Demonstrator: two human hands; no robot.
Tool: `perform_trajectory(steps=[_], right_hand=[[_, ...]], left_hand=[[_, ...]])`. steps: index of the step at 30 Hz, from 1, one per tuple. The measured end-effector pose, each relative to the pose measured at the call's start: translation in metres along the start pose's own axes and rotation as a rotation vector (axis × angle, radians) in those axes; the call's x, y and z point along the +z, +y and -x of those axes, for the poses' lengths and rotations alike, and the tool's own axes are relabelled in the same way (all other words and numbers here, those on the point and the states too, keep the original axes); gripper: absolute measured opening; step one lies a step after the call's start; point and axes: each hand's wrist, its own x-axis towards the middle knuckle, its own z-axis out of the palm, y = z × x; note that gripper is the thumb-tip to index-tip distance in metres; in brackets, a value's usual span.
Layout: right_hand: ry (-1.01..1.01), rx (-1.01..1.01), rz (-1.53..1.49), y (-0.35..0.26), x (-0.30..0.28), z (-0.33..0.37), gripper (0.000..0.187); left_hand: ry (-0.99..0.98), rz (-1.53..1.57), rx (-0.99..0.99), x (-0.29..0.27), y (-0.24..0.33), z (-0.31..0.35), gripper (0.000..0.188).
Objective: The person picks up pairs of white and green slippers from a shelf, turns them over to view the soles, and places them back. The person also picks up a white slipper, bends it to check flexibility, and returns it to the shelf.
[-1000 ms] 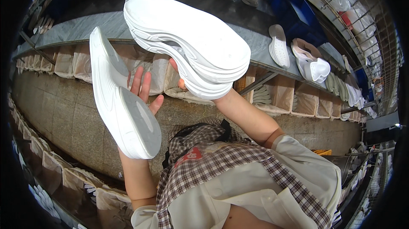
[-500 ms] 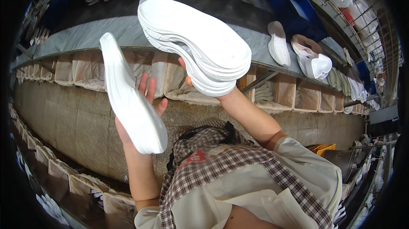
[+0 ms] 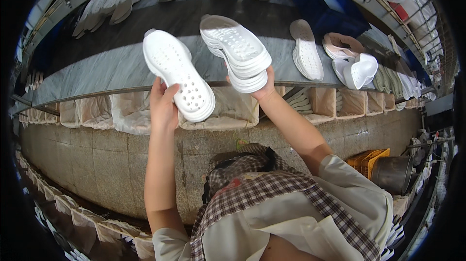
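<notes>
My left hand [image 3: 164,103] grips one white shoe sole [image 3: 177,74] by its edge, thumb on the upper face and fingers underneath. Small round holes cover the face of that sole. In my right hand [image 3: 264,86] rests a stack of white shoe soles [image 3: 235,42], nested one on another, the fingers wrapped round its near end and partly hidden below. Both hands are over the near edge of a grey work table [image 3: 121,69], a short gap apart. To the right on the table lies another perforated sole [image 3: 307,50].
White and pink sole pieces [image 3: 357,69] lie at the table's right, by a blue bin [image 3: 323,6]. Several soles [image 3: 109,6] line the far side. Lined bins [image 3: 218,110] stand beneath the table. A yellow crate [image 3: 368,161] and a metal drum [image 3: 392,176] are at right.
Both soles have tipped so their perforated faces show, and are farther from me, over the table. My left hand, spread before, has closed on its sole and moved forward.
</notes>
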Motion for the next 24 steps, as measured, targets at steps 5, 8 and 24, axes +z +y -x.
perform_trajectory(steps=[5,8,24], right_hand=[[0.265,-0.12,0.106,-0.022,-0.013,-0.013,0.048],[0.472,-0.175,0.408,-0.026,-0.012,-0.013,0.041],[0.354,-0.16,1.219,-0.031,0.088,0.023,0.052]], left_hand=[[-0.026,-0.172,0.06,0.006,-0.038,-0.077,0.037],[-0.011,-0.338,0.124,-0.002,-0.058,-0.109,0.03],[-0.033,-0.666,0.429,0.036,-0.023,0.033,0.055]])
